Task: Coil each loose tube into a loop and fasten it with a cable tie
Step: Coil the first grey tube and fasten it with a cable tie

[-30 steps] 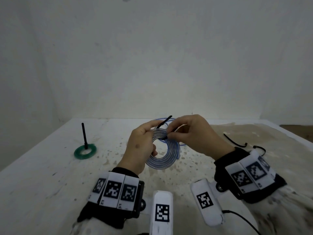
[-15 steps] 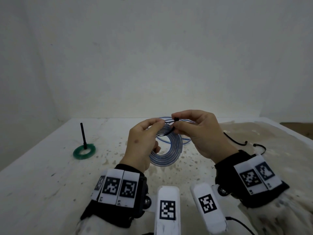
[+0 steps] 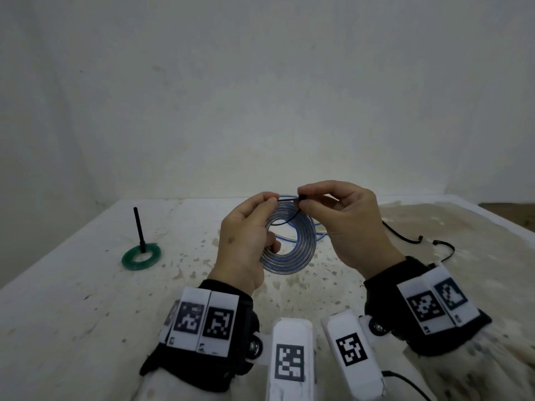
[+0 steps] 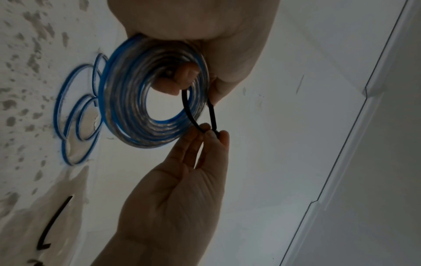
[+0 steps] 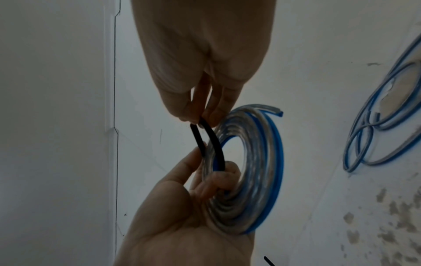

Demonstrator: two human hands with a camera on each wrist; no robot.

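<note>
The coil (image 3: 292,241) is clear tube with a blue stripe, and the tie (image 3: 288,200) round it is black. The green ring (image 3: 141,257) carries a black tie too. The bench (image 3: 72,299) is white, flecked brown, and the wrist bands (image 3: 231,357) are black with black-and-white square markers.

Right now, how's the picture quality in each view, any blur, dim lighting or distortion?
Head view: dim, flat light, wide-angle bend at the table edges, the coiled tube fairly sharp. Left wrist view: strong distortion, the coil's upper turns smeared by motion blur, the right hand dark against the bright wall. Right wrist view: both hands shadowed, the black cable tie crisp, the loose blue tube soft.
</note>
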